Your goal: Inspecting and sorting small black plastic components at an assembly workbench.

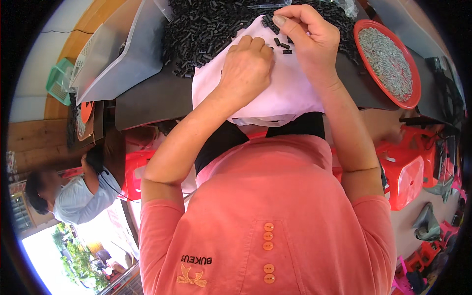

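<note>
A pale pink cloth (295, 91) lies over the near edge of the dark table. Curled on its left part is my left hand (247, 68), fingers bent under; whatever they grip is hidden. My right hand (312, 39) reaches in from the right above the cloth's far part. Its thumb and forefinger are pinched together beside a few short black tubes, and I cannot make out what is between them. Several loose black tubes (285, 46) lie on the cloth between my hands. Beyond them spreads a large heap of similar black tubes (206, 29).
At right stands a red round tray (417, 93) full of small silvery pins (386, 61). A translucent plastic bin (123, 64) leans at left. Red plastic stools (405, 182) stand behind on the right. Another person (83, 196) in a light shirt works at the left.
</note>
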`<state>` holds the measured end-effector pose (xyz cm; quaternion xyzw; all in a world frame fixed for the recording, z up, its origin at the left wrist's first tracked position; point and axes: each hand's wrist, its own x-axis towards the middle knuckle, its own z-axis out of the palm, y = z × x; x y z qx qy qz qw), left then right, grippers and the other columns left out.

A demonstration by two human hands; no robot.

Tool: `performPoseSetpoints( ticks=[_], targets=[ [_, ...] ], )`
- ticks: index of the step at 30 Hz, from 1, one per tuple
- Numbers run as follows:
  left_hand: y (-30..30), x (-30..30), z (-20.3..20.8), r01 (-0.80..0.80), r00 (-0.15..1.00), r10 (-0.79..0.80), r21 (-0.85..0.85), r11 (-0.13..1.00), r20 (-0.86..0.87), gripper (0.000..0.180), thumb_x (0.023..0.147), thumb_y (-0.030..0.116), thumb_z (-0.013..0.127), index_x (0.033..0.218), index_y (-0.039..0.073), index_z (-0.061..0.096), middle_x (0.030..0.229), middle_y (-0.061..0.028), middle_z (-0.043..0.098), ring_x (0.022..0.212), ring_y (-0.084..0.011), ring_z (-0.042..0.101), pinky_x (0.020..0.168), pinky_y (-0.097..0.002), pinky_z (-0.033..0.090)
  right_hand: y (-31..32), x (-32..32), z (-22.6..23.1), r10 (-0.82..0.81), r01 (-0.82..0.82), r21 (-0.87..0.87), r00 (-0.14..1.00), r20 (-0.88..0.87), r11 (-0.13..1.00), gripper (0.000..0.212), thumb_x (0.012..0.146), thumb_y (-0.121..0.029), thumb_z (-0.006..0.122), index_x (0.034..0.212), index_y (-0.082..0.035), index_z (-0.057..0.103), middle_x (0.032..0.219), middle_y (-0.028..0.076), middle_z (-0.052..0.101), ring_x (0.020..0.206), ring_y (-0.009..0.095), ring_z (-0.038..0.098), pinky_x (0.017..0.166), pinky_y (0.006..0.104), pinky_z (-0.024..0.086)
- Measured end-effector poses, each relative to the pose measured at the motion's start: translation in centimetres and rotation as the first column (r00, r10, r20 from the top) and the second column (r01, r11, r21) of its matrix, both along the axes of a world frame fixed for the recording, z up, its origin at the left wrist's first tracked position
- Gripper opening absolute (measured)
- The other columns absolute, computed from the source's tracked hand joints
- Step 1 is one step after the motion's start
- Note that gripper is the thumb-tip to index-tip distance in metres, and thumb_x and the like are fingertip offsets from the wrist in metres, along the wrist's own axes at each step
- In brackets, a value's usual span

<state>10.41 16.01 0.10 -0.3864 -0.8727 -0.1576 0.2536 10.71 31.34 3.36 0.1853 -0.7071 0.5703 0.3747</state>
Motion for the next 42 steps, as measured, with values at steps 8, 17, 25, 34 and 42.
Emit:
performPoseSetpoints(
  ticks=[8,17,25,34,42],
  targets=[
    [-1.4,-0.7,1.6,-0.153,0.88,-0.066,0.412,0.898,0.471,0.016,0.083,0.012,0.071,0.085,-0.003,0.066,0.076,-0.0052,0.065,0.064,-0.0155,0.057,0.059,-0.0303,0.045,1.3,1.1,0.5,0.085,-0.099,0.122,0.99,0.115,0.988,0.014,0.087,0.0,0.065,0.101,0.0,0.069,0.085,0.001,0.066,0.074,0.006,0.059,0.066,0.0191,0.046],
    [0.0,-1.4,4.7,-0.454,0.267,-0.682,0.713,0.534,0.681,0.014,0.09,0.013,0.066,0.086,-0.001,0.068,0.072,-0.005,0.064,0.059,-0.0119,0.055,0.052,-0.024,0.042,1.4,0.5,-1.9,0.367,-0.327,-0.22,0.913,0.179,0.919,0.013,0.085,-0.001,0.068,0.098,0.001,0.069,0.086,0.004,0.07,0.079,0.008,0.065,0.072,0.0212,0.051],
    [0.8,-3.5,3.8,-0.095,0.649,-0.374,0.558,0.824,0.663,0.012,0.091,0.012,0.063,0.093,0.001,0.067,0.081,-0.0058,0.063,0.07,-0.0156,0.057,0.06,-0.0281,0.044,2.3,0.8,-2.5,0.283,-0.213,-0.313,0.938,0.199,0.926,0.01,0.085,-0.004,0.069,0.094,0.0,0.068,0.081,0.002,0.068,0.074,0.005,0.061,0.066,0.0192,0.048],
    [1.7,-5.3,2.3,0.18,0.979,-0.158,-0.181,0.967,0.131,0.02,0.073,0.0,0.06,0.091,0.006,0.066,0.087,-0.0086,0.056,0.089,-0.0294,0.055,0.071,-0.0405,0.05,2.4,0.9,-3.3,0.192,-0.143,-0.264,0.966,0.172,0.954,0.01,0.087,-0.006,0.067,0.095,0.0,0.067,0.079,0.001,0.067,0.072,0.005,0.059,0.065,0.0192,0.047],
    [0.7,-5.1,1.8,0.095,0.906,-0.187,0.247,0.964,0.379,0.012,0.082,0.003,0.064,0.093,0.001,0.065,0.083,-0.0059,0.065,0.075,-0.0201,0.06,0.062,-0.0327,0.049,2.7,0.5,-3.7,0.134,-0.097,-0.178,0.969,0.208,0.979,0.009,0.087,-0.006,0.065,0.094,0.0,0.067,0.077,0.002,0.066,0.069,0.006,0.06,0.064,0.0223,0.048]
  ],
)
